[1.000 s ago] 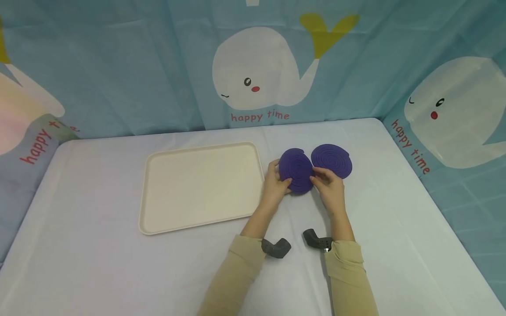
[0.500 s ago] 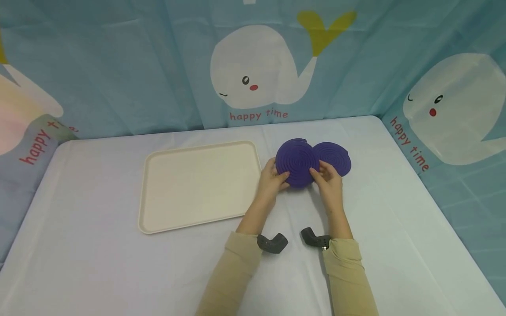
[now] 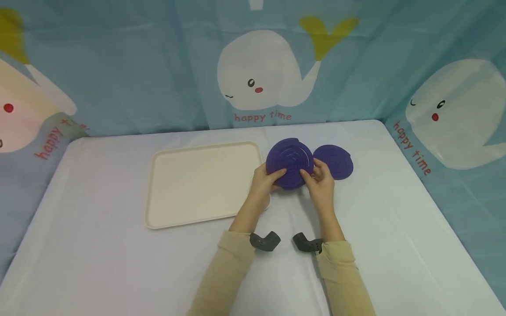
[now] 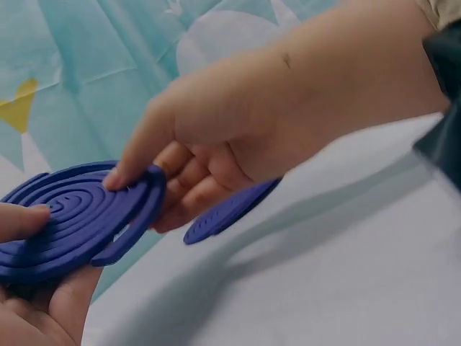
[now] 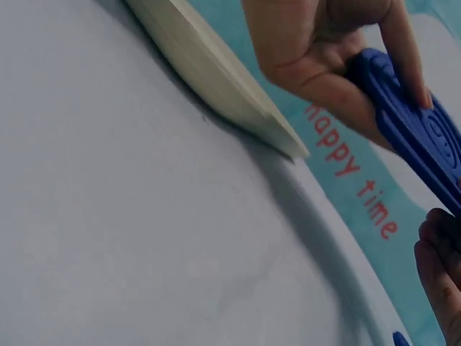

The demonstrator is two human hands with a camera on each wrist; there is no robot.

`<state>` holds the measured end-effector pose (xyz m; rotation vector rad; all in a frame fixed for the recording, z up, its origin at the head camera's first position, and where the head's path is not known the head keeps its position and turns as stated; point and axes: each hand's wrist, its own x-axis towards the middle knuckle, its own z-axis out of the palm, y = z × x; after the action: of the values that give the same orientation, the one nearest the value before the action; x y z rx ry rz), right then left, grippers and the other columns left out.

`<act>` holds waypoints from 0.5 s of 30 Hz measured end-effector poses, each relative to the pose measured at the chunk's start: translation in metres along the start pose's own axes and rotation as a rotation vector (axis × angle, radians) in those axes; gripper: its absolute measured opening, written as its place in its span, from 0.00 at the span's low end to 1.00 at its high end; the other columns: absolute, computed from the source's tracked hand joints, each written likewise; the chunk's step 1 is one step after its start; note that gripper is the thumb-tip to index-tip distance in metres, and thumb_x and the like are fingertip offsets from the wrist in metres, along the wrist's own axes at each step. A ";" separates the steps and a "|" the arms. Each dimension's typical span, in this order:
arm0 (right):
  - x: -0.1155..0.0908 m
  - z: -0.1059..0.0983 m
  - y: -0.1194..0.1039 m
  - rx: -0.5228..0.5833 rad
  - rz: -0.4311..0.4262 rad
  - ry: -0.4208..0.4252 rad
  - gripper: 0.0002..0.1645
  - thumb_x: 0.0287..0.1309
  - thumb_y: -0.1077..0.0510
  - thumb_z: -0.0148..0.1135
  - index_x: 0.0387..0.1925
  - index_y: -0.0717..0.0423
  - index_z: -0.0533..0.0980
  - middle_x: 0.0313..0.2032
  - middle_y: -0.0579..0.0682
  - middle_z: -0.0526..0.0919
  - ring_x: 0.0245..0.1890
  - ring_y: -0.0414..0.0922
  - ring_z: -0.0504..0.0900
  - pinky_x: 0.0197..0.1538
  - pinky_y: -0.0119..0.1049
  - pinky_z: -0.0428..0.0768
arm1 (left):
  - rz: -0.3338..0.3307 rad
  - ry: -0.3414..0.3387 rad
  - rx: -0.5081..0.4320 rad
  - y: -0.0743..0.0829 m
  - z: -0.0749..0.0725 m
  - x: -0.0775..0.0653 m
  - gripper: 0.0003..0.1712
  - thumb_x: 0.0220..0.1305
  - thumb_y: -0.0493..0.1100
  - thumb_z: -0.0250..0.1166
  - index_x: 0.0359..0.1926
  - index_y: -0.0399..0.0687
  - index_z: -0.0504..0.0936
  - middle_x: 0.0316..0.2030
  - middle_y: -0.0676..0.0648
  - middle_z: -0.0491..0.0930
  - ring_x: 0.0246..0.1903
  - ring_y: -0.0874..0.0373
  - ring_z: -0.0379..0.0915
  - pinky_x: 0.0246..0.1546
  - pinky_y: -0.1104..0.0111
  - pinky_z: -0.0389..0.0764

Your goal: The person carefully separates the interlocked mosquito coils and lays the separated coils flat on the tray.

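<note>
A round, flat purple coaster [image 3: 290, 151] coiled in a spiral is held up between both hands, tilted so its ridged face shows. My left hand [image 3: 259, 186] grips its left edge with the thumb on top and fingers beneath. On the right edge, my right hand [image 3: 321, 186] pinches it between thumb and fingers. The left wrist view shows the coil's outer end [image 4: 119, 249] standing slightly apart from the rest. A second purple spiral coaster [image 3: 336, 163] lies flat on the table, behind and right of my right hand.
A cream rectangular tray [image 3: 189, 221] lies to the left, its right edge partly behind my left hand. White cloth [image 3: 99, 263] covers the table. A blue curtain [image 3: 158, 66] printed with whales hangs behind and at the sides.
Both hands have brought the held coaster leftward, closer to the tray, and its face has tipped more towards the head camera. The second coaster stays where it was.
</note>
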<state>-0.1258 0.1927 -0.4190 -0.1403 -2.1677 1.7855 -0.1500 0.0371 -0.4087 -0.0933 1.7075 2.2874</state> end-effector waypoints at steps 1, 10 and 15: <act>-0.001 0.003 -0.002 0.012 -0.004 -0.013 0.28 0.56 0.67 0.63 0.57 0.68 0.67 0.41 0.66 0.81 0.36 0.35 0.79 0.44 0.24 0.78 | -0.005 0.004 -0.002 0.001 -0.003 -0.002 0.29 0.58 0.35 0.65 0.60 0.33 0.69 0.53 0.34 0.76 0.49 0.43 0.77 0.40 0.65 0.83; -0.013 0.038 -0.013 0.298 0.111 -0.119 0.20 0.56 0.71 0.60 0.50 0.66 0.66 0.38 0.49 0.84 0.37 0.37 0.83 0.47 0.30 0.80 | 0.021 0.092 0.035 0.007 -0.037 -0.021 0.26 0.57 0.37 0.66 0.56 0.33 0.73 0.47 0.36 0.80 0.42 0.49 0.81 0.38 0.66 0.83; -0.017 0.061 -0.018 0.385 0.181 -0.181 0.16 0.57 0.69 0.59 0.46 0.66 0.67 0.40 0.53 0.84 0.39 0.40 0.84 0.49 0.32 0.79 | 0.064 0.131 0.022 0.009 -0.055 -0.032 0.26 0.58 0.37 0.65 0.56 0.33 0.73 0.47 0.36 0.80 0.42 0.50 0.81 0.40 0.66 0.83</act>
<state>-0.1263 0.1271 -0.4144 -0.0883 -1.9282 2.3644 -0.1284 -0.0234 -0.4096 -0.1911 1.8247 2.3547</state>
